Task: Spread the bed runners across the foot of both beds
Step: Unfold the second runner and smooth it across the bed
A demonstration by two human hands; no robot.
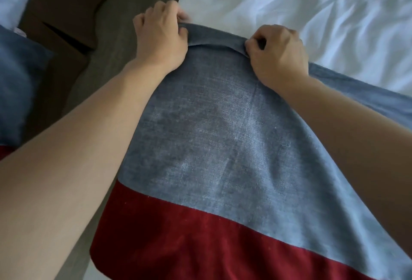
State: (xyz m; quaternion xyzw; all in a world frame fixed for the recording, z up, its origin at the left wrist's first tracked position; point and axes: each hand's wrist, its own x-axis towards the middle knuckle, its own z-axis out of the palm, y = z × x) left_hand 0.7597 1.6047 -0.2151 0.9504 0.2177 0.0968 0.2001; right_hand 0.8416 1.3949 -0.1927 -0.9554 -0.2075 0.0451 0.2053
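Progress looked partial: left hand (159,32) and right hand (278,53) pinched the far hem, toward twelve o'clock, of the grey-blue woven bed runner with a red band (207,137) lying on the rumpled white bed (312,7), while another blue-and-red runner (15,83) lay at nine o'clock.

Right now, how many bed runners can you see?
2. One blue-and-red bed runner lies on the near bed's white sheet, its far edge pinched by the left hand and right hand. A second runner shows at the left edge; others may be out of view.
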